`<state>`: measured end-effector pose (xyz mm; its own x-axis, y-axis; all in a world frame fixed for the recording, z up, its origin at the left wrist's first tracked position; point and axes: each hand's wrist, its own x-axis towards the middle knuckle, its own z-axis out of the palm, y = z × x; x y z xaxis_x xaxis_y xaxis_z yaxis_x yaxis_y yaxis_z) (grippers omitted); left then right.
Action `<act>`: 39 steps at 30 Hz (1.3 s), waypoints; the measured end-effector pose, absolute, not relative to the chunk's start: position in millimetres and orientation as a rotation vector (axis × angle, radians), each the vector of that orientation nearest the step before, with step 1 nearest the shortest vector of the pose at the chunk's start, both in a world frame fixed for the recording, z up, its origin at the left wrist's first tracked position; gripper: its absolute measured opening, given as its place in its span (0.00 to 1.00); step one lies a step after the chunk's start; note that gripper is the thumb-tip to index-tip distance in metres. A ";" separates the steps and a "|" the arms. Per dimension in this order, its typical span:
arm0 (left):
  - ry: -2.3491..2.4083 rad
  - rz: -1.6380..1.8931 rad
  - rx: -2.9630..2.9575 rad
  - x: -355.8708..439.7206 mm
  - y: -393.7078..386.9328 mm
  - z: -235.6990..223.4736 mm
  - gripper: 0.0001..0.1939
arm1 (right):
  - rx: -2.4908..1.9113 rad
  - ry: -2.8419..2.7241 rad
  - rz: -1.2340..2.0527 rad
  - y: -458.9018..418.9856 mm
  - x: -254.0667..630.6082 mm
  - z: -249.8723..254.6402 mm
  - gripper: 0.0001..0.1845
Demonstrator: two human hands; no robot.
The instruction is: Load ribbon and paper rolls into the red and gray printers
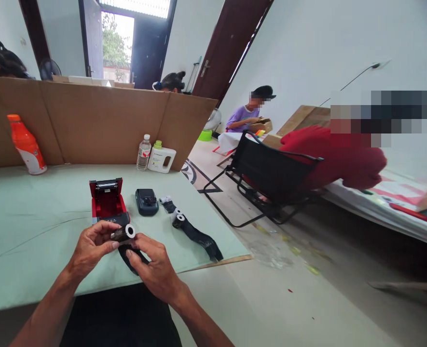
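Observation:
A small paper roll (129,232) with a white core end and a dark outer layer is held up over the table's near edge. My left hand (95,246) is closed round its left side, fingers and thumb pinching it. My right hand (153,262) is closed on the roll's loose dark strip (128,259), which hangs below between the hands. Just behind them stands a red and black label printer (108,202) with its lid raised; its front is partly hidden by my left hand. A smaller dark device (147,202) lies to its right.
On the right lie other rolls (178,219) with a long dark strip (200,238) reaching the table edge. Along a cardboard partition (108,125) stand an orange bottle (27,144), a clear bottle (144,153) and a white jug (161,159). People sit beyond; a black chair (267,166) is at right.

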<state>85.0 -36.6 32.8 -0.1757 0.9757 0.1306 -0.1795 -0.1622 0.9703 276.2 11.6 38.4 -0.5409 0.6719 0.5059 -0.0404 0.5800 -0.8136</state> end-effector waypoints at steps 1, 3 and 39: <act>1.135 1.525 1.100 85.1 -38.3 31.6 0.18 | -0.525 -1.915 1.062 11.2 276.8 38.7 0.08; 1.217 1.513 1.156 85.8 -42.1 30.0 0.18 | -0.555 -1.881 1.142 10.6 277.6 37.5 0.10; 1.699 1.365 1.646 76.8 -43.8 50.3 0.14 | -0.692 -1.420 1.746 20.5 242.5 9.5 0.20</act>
